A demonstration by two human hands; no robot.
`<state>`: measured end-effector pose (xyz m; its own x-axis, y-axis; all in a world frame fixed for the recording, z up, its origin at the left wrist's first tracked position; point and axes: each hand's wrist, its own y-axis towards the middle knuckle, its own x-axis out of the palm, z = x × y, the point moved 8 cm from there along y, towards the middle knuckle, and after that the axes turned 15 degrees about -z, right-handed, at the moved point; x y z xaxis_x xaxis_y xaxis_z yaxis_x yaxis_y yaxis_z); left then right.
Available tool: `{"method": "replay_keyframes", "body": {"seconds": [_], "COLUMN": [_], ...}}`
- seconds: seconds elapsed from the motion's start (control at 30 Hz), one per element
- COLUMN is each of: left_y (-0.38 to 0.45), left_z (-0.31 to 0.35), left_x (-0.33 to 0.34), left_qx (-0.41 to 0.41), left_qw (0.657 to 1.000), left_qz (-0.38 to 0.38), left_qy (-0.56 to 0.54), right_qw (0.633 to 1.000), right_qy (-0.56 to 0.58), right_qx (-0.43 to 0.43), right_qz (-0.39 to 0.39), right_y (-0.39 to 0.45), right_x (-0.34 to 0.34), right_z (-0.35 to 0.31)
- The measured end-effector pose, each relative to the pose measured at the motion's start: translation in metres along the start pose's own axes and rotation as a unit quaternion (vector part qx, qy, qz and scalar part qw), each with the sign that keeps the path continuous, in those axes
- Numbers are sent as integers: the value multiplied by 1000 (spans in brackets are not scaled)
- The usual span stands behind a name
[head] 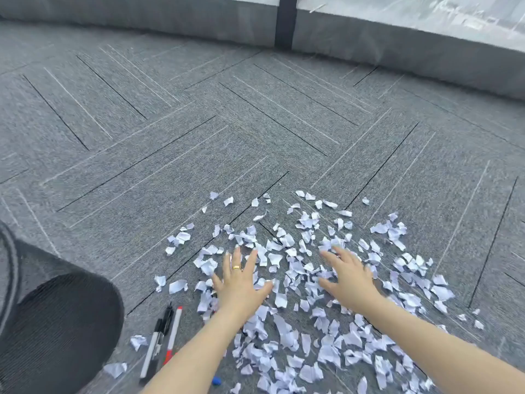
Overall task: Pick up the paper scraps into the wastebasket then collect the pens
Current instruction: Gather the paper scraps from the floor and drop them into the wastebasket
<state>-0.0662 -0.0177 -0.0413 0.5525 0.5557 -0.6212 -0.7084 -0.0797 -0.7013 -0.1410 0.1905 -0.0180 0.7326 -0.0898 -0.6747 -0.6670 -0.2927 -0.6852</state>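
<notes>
Many white paper scraps (298,268) lie scattered over the grey carpet in the lower middle and right. My left hand (240,282), wearing a gold ring, rests flat on the scraps with fingers spread. My right hand (348,275) lies palm down on the scraps a little to the right, fingers also apart. Neither hand holds anything. A black mesh wastebasket (54,328) lies at the lower left with its opening facing right. Beside it on the carpet lie pens (160,339): two black ones and a white one with red ends (172,336). A blue cap (216,381) peeks out under my left forearm.
Grey carpet tiles (199,132) stretch ahead. A low grey wall (170,21) with a dark post (285,21) and a window above it bounds the far side.
</notes>
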Motion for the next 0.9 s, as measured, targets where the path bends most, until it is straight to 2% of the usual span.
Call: {"method": "replay_keyframes", "body": {"seconds": [0.13, 0.3, 0.37, 0.5, 0.63, 0.7, 0.8, 0.9], "left_y": [12, -15, -23, -22, -20, -18, -16, -16], "left_z": [-1, 25, 26, 22, 40, 50, 60, 67], "left_x": [24, 65, 75, 74, 60, 51, 28, 15], "left_qx": [-16, 85, 103, 92, 123, 134, 124, 134], "left_qw": [1000, 989, 981, 972, 962, 965, 987, 990], "left_qz": [-3, -43, -42, -1, 3, -7, 1, -47], "left_qy": [6, 114, 162, 218, 245, 225, 100, 15], "right_qw": [998, 999, 998, 991, 983, 983, 989, 989], "right_qy": [50, -19, -50, -88, -116, -126, -77, 118], "right_qx": [32, -11, -26, -60, -106, -109, -104, -90], "right_qz": [2, -42, -17, 79, 93, 76, 65, 25], "right_y": [20, -3, -14, -25, -22, -17, -4, -2], "right_x": [10, 61, 72, 75, 80, 78, 68, 58], "right_z": [15, 15, 10, 7, -1, -7, -8, -2]}}
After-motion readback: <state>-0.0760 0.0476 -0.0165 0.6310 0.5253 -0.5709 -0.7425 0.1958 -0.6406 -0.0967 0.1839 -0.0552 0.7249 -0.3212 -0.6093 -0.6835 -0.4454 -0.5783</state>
